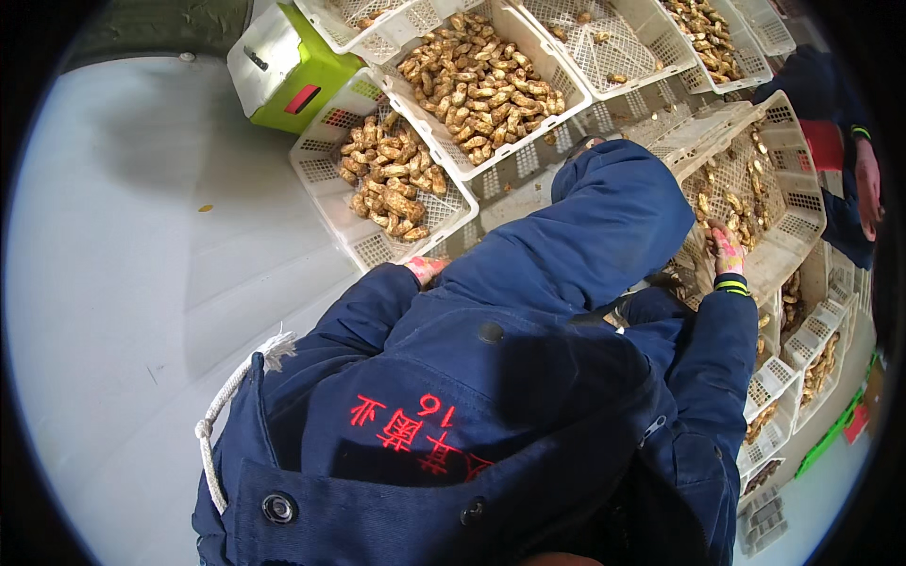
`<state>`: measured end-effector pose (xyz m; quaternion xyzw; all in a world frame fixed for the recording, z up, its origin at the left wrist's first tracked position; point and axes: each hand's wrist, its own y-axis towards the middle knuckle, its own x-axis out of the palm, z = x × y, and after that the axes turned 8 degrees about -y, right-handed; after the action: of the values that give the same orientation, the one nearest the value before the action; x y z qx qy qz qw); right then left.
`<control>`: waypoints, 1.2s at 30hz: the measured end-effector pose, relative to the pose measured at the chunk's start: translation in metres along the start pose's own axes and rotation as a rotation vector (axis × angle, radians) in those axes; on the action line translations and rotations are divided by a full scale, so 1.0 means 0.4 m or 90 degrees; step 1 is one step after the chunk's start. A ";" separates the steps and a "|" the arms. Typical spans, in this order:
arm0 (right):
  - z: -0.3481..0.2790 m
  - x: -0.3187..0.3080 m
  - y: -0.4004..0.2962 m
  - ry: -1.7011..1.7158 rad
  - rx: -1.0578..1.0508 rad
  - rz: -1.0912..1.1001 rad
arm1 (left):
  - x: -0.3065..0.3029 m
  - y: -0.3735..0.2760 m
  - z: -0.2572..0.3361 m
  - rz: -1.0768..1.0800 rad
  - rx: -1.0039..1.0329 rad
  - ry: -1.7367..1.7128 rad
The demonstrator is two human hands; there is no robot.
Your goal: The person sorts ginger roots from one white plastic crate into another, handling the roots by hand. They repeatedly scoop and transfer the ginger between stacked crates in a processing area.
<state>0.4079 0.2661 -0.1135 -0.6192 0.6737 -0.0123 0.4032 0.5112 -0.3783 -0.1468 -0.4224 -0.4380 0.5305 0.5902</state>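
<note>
My right hand (727,249), in a pink-and-white patterned glove, is at the near side of a worn white plastic crate (782,258). Its fingers are curled beside the stubby brown-and-cream mushrooms (740,212) in that crate; whether they grip one, or the crate, is unclear. The crate looks tilted. My left hand (427,269), gloved alike, is below the near corner of another white crate (442,233) holding similar mushrooms (396,180). My bent leg (573,226) in blue trousers hides its fingers, so what it touches cannot be seen.
More white mesh crates (580,106) with mushrooms stand beyond my leg, and stacked crates (807,347) line the right. A green box (311,78) stands beside the left crate. Another person's hand (868,187) is at the right edge. Pale floor (248,233) lies left.
</note>
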 end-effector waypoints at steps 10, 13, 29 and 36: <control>-0.042 -0.034 -0.045 -0.189 -0.140 0.085 | 0.140 -0.168 0.496 -0.140 0.424 -0.077; -0.161 -0.028 -0.108 -0.241 -0.142 0.117 | 0.324 -0.290 0.645 -0.332 0.499 -0.183; -0.309 -0.183 -0.244 0.312 -0.226 0.302 | 1.213 -0.339 0.744 -0.492 0.486 0.418; -0.233 -0.214 -0.249 0.161 -0.239 0.413 | 1.318 -0.236 0.676 -0.479 0.811 0.575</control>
<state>0.4303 0.2700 0.0459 -0.4308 0.8692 0.1628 0.1797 0.3025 0.1483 0.0506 -0.0087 0.1079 0.2258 0.9681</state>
